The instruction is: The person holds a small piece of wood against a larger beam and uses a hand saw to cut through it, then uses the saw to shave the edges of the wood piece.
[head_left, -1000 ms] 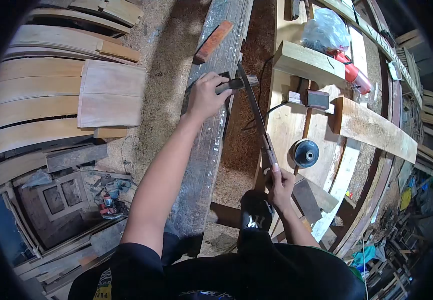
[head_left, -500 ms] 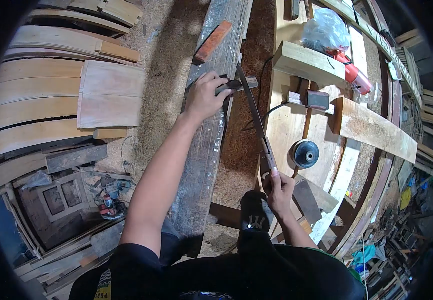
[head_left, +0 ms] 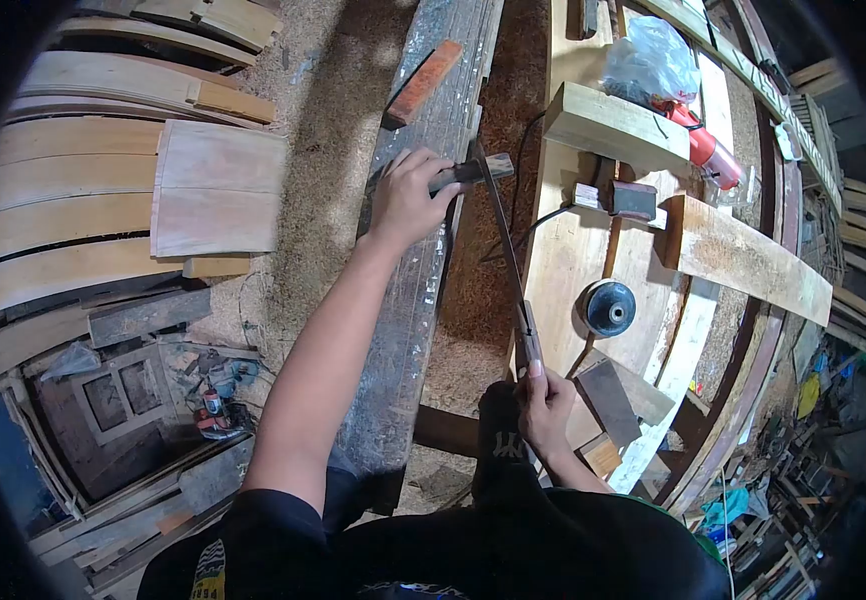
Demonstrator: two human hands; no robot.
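Note:
My left hand (head_left: 411,198) is closed around a small dark strip of wood (head_left: 461,174) and presses it on the worn plank bench (head_left: 393,330). The strip's pale end (head_left: 498,166) juts out past the bench edge. In my right hand (head_left: 547,408) is the handle of a handsaw (head_left: 505,235), its long narrow blade running up and away from me. Near its far end, the blade crosses the strip just beyond my left fingers. Further up the bench lies a reddish-brown wood block (head_left: 423,83).
On the right work surface are a thick wood beam (head_left: 616,127), a red power tool (head_left: 710,155), a plastic bag (head_left: 651,60), a black round pad (head_left: 610,308) and a curved board (head_left: 748,260). Stacked curved boards (head_left: 73,160) stand at left. Sawdust covers the floor.
My right hand has drawn the saw back toward me and slightly left, so less blade extends beyond the strip. My left hand stays in place on the strip.

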